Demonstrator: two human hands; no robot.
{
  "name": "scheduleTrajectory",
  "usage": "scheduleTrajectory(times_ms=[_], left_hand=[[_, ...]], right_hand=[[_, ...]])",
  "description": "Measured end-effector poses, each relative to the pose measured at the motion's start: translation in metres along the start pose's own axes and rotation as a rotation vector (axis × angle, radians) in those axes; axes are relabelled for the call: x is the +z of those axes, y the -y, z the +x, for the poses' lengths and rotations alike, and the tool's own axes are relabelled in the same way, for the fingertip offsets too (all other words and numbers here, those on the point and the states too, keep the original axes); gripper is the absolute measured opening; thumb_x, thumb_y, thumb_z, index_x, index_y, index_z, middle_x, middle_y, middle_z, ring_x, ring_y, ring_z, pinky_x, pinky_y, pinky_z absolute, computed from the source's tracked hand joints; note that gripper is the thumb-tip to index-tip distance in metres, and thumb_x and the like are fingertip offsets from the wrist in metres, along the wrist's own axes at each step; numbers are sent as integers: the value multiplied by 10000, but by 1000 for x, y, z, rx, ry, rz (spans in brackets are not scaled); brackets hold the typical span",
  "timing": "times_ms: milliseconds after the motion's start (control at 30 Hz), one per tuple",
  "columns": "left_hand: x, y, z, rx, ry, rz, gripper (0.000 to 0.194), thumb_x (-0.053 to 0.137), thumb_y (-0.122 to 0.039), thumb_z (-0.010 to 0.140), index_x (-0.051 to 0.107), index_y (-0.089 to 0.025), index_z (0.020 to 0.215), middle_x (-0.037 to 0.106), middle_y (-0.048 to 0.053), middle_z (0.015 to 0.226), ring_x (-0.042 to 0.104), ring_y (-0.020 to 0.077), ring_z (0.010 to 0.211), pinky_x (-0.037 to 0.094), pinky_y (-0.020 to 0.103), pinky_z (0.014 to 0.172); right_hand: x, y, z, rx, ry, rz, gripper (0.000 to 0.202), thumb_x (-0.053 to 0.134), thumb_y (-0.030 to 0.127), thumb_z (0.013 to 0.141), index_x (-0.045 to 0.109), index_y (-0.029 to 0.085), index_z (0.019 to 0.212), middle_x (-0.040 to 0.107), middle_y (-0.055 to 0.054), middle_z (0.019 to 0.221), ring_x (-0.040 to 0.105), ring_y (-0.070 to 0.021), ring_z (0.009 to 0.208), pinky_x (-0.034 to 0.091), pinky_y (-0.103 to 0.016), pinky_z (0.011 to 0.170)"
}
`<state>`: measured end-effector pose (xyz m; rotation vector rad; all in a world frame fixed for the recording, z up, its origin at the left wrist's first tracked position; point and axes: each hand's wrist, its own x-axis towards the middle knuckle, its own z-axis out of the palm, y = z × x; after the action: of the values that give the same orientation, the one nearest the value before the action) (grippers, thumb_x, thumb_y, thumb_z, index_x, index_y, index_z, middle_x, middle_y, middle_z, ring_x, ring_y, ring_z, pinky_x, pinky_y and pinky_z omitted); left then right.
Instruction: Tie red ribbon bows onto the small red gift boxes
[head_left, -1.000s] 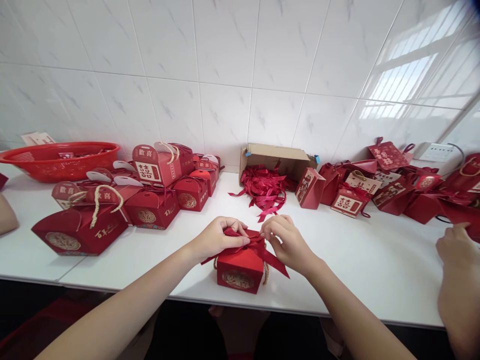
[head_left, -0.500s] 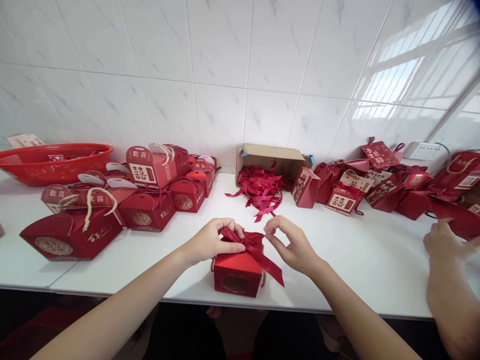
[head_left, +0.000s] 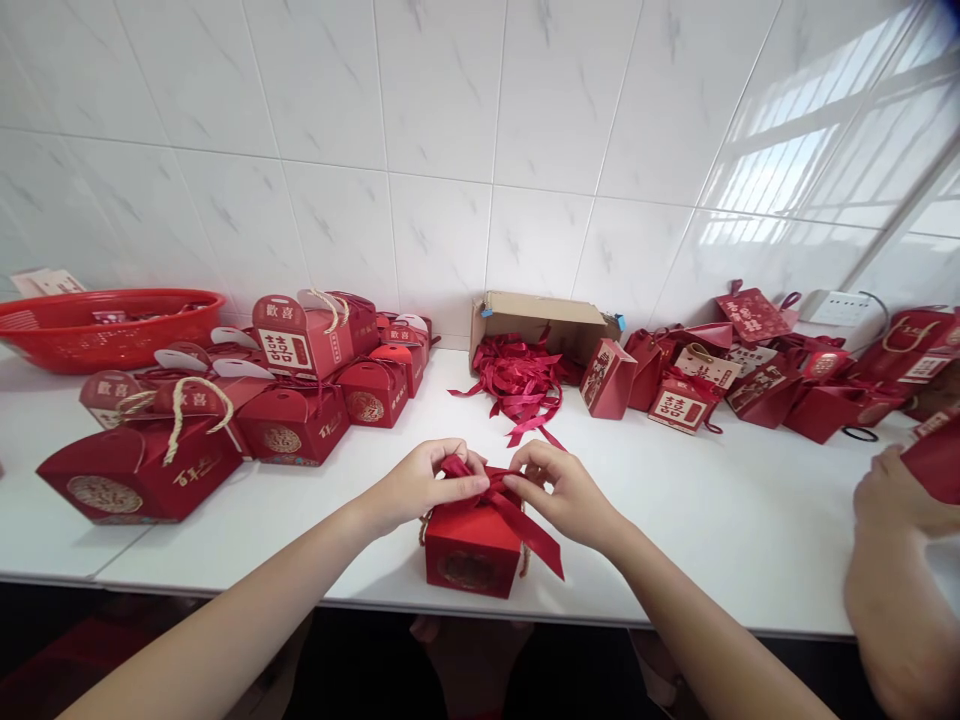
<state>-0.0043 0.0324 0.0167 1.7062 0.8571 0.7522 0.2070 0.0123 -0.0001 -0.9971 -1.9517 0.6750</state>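
Note:
A small red gift box (head_left: 472, 555) with rope at its sides stands near the table's front edge. On its top is a dark red satin ribbon (head_left: 531, 535) tied in a bow, one tail hanging over the right front side. My left hand (head_left: 429, 482) pinches the bow's left loop between thumb and fingers. From the right, my right hand (head_left: 562, 492) pinches the ribbon close to the knot, thumb and forefinger together. The fingers hide part of the knot.
Red gift boxes (head_left: 292, 425) and a red plastic basin (head_left: 112, 330) are on the left. A cardboard box (head_left: 551, 305) spills ribbons (head_left: 521, 380) at the back. More boxes (head_left: 682, 400) sit right, beside another person's hand (head_left: 892, 495) holding something red.
My right hand has moved left onto the ribbon and closed on it. My left hand keeps its pinch. At the right, the other person's hand has drawn a red item nearer.

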Motion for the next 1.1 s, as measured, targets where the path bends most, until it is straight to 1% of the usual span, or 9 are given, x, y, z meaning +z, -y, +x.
scheduleTrajectory(times_ms=[100, 200, 333, 467, 767, 900, 967, 1033, 1100], left_hand=[[4, 2, 1, -24, -70, -79, 373, 697, -383, 746, 412, -179, 617, 660, 40, 829, 591, 215, 987, 442, 325, 812], [6, 3, 3, -21, -114, -21, 362, 733, -369, 704, 456, -173, 578, 680, 52, 824, 596, 237, 1012, 440, 346, 849], [4, 0, 2, -17, -114, 62, 292, 754, -367, 672, 563, -171, 572, 703, 70, 821, 586, 261, 1068, 424, 370, 910], [3, -1, 1, -24, -98, 83, 246, 780, -346, 636, 618, -176, 564, 703, 67, 788, 570, 269, 1105, 408, 369, 938], [5, -2, 6, -73, -76, 109, 222, 796, -342, 606, 665, -163, 612, 686, 93, 933, 571, 282, 1088, 410, 378, 919], [8, -2, 9, -71, -50, 68, 249, 795, -328, 605, 612, -164, 568, 681, 81, 837, 557, 280, 1109, 420, 364, 907], [11, -3, 9, -63, -60, 72, 270, 796, -323, 603, 587, -160, 553, 680, 78, 858, 578, 269, 1065, 425, 358, 900], [14, -4, 9, -47, -94, 84, 288, 793, -333, 612, 573, -155, 558, 685, 75, 892, 608, 247, 986, 431, 355, 889], [18, -7, 8, -43, -117, 66, 277, 780, -351, 639, 587, -154, 612, 694, 68, 903, 623, 223, 919, 447, 343, 850]], right_hand=[[-1, 2, 1, -24, 8, 26, 95, 574, 202, 852, 596, 166, 767, 624, -9, 705, 520, -106, 602, 420, -221, 554], [-3, 5, -1, -109, -35, -43, 93, 595, 173, 835, 614, 168, 744, 637, -12, 684, 526, -112, 598, 420, -221, 548], [-6, 4, -6, -228, -47, -127, 110, 578, 158, 850, 612, 173, 747, 631, -16, 680, 528, -116, 596, 423, -223, 547], [-7, -2, -12, -289, -63, -167, 114, 563, 153, 865, 596, 176, 758, 608, -15, 664, 515, -116, 583, 408, -222, 535], [-14, -11, -13, -364, -70, -242, 110, 547, 142, 882, 593, 176, 788, 567, -17, 668, 505, -119, 600, 399, -219, 539], [-12, -15, -15, -407, -124, -270, 98, 547, 139, 884, 581, 178, 801, 552, -10, 665, 499, -117, 600, 395, -215, 538], [-10, -17, -17, -422, -161, -286, 107, 529, 140, 893, 574, 178, 805, 542, -10, 668, 497, -117, 605, 398, -216, 543], [-8, -20, -19, -404, -211, -288, 123, 504, 149, 906, 570, 180, 808, 541, -15, 681, 499, -119, 613, 401, -220, 547], [-8, -22, -19, -326, -247, -265, 137, 492, 175, 914, 570, 183, 802, 552, -19, 697, 503, -123, 619, 407, -227, 557]])
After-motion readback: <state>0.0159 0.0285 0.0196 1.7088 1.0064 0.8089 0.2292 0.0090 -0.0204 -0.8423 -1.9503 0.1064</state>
